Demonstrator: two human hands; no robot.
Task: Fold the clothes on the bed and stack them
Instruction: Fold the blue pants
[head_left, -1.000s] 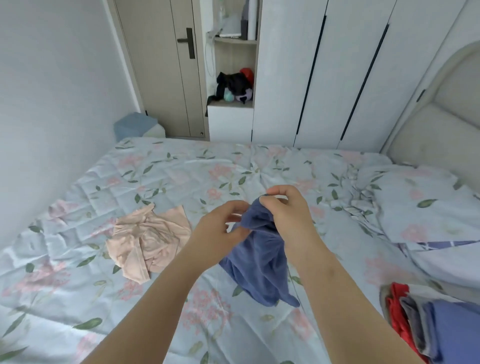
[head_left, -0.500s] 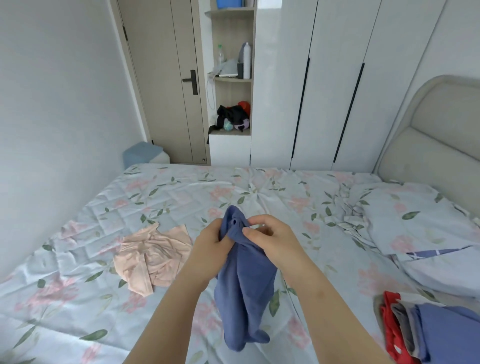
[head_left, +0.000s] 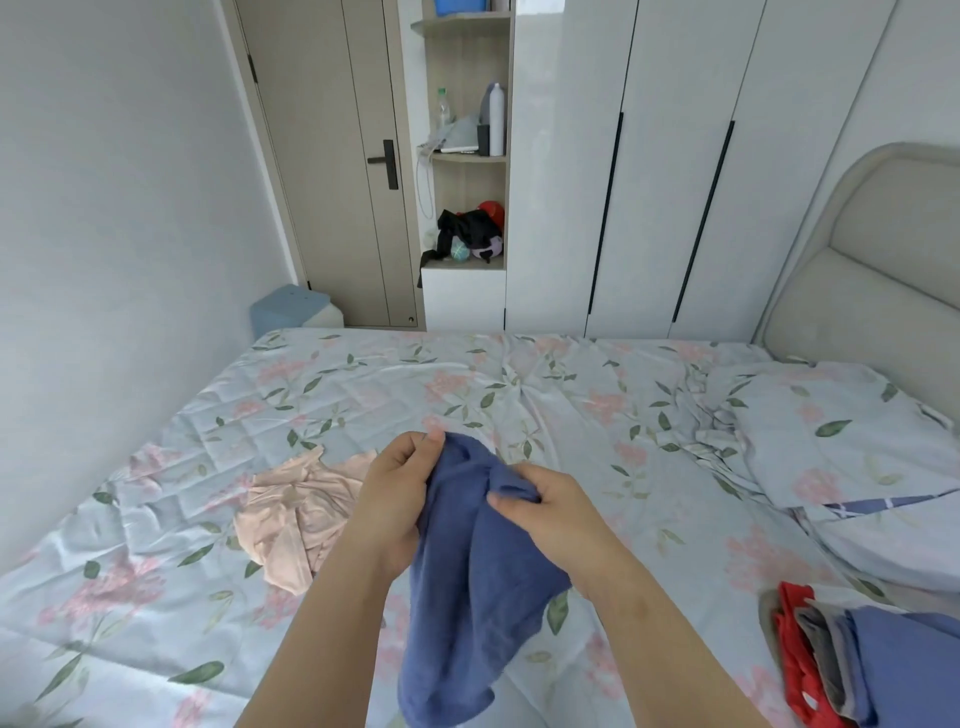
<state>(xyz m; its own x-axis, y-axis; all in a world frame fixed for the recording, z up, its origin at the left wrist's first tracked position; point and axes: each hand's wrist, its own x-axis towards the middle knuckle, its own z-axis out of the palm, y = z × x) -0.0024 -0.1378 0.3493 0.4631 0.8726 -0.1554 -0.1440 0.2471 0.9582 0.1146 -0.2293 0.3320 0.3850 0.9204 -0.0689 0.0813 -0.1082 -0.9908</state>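
Both hands pinch the bunched top of the blue garment (head_left: 478, 597): left hand (head_left: 400, 499) high on one fold, right hand (head_left: 550, 512) just beside it, so it hangs above the bed (head_left: 415, 384). It looks soft, light and limp, and will sag unless held at two far-apart edge corners. A crumpled pink garment (head_left: 296, 514) lies to my left, and the folded stack (head_left: 857, 670) sits at my right, below the pillow (head_left: 841, 431). Neither lies under the cloth.
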